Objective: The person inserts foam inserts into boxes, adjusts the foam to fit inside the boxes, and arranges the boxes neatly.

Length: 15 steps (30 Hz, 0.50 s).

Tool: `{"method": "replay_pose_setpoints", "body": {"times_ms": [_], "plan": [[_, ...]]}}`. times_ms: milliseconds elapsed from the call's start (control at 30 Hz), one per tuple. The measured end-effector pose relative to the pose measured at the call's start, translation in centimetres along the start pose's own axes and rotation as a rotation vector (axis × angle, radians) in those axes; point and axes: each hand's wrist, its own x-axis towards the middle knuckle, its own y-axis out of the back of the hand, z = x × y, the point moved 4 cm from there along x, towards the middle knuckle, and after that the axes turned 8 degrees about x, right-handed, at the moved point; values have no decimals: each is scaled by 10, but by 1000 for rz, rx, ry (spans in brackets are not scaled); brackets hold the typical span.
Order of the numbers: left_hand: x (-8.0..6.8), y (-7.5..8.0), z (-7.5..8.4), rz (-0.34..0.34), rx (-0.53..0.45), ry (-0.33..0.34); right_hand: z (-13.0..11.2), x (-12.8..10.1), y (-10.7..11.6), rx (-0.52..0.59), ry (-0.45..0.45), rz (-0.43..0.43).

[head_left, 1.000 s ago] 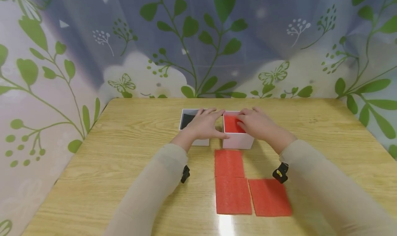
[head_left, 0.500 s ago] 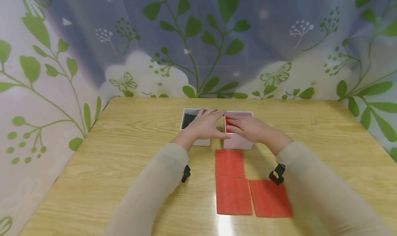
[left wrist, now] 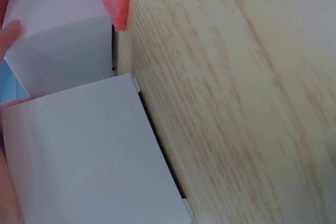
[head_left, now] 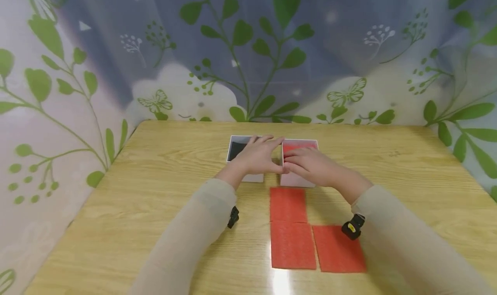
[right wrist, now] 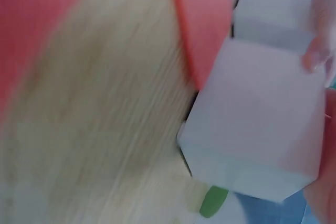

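Two open white boxes stand side by side on the table. The right box [head_left: 298, 178] has red material [head_left: 294, 145] inside; the left box [head_left: 253, 178] has something black [head_left: 236, 148] in it. My left hand [head_left: 254, 156] lies across the left box and holds the right box, its thumb at the near left corner and a finger at the far left corner. My right hand [head_left: 320, 166] reaches over the near rim into the right box. Its fingertips are hidden there, so their hold on the red material cannot be made out.
Red felt-like squares lie in front of the right box: one nearest it [head_left: 287, 204], one below that [head_left: 293, 245] and one to the right [head_left: 339, 248]. The wooden table [head_left: 155, 191] meets a leaf-patterned curtain [head_left: 334, 36] at its back edge.
My right hand has shifted over the right box, first left, then slightly toward its near rim, uncovering red material at the back. My left hand and the red squares on the table stay put.
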Motion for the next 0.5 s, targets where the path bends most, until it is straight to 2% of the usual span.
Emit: {"method": "replay_pose_setpoints", "body": {"times_ms": [100,267,500], "plan": [[2,-1,1,3,13,-4,-6,-5,2,32,45,32],[1,-1,2,-9,9,2,-13,-16,4,5,59,70],[1,-2,2,-9,-7,11,-2,-28,10,-374,-39,140]]}}
